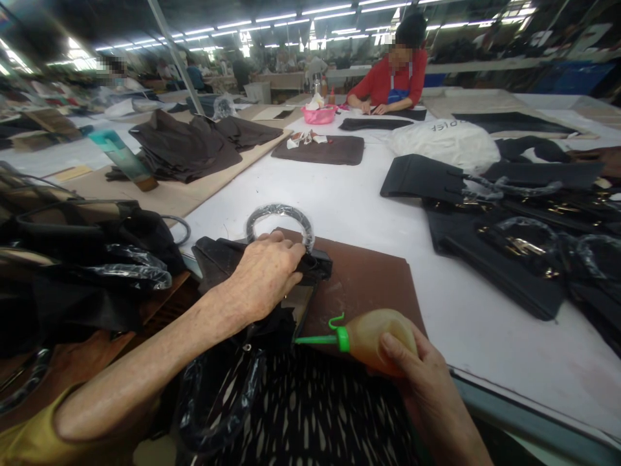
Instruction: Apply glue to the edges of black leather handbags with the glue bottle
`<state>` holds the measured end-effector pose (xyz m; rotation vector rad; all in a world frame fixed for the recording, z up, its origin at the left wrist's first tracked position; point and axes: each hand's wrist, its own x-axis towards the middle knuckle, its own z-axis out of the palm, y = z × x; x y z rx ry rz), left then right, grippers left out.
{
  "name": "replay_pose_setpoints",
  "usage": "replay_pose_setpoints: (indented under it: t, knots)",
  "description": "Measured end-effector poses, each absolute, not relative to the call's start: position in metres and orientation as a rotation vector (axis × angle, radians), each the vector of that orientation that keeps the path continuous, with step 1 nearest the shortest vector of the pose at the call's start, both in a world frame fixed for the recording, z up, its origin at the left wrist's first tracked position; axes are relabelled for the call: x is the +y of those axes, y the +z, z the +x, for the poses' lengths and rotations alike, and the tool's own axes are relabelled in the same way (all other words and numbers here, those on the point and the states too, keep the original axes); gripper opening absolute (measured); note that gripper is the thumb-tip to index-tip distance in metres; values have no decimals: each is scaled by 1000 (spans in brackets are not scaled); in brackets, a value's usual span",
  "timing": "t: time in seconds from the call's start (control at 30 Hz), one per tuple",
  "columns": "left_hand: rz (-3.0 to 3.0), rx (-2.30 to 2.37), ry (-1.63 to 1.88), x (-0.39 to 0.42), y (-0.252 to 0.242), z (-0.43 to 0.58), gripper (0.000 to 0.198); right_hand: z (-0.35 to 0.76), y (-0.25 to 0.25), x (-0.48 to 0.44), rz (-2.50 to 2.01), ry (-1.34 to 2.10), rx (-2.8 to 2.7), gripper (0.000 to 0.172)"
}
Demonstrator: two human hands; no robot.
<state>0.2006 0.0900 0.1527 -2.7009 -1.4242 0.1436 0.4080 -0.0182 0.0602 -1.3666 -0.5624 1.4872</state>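
Observation:
A black handbag [218, 255] with plastic-wrapped ring handles [279, 210] lies at the table edge, partly over a brown board [369, 272]. My left hand [272, 272] is closed on the bag's upper edge, beside the far handle; its fingertips are partly hidden. In my right hand [412, 356] is a squeeze bottle [376, 340] of amber liquid, tilted on its side. Its green nozzle [315, 340] points left, with the tip at the bag's near edge. I cannot tell whether the tip touches. The second handle [220, 414] hangs down toward my lap.
Black bags [509, 239] with wrapped handles are piled on the right, and more bags [87, 259] stand on the left. Dark fabric [189, 145] and a teal-topped bottle [123, 162] lie farther back. A person in red [407, 77] works across the white table [233, 181].

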Motion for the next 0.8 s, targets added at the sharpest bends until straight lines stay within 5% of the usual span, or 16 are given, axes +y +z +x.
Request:
replay_pose_setpoints:
  t: [0.33,0.8]
  knots:
    - [-2717,-1420,74,93,149,200,6,414,73,-25,-1734,1064,-941,56]
    - [-2680,-1525,72,116,157,194,8,411,39,18,-1645,758,-1326,57]
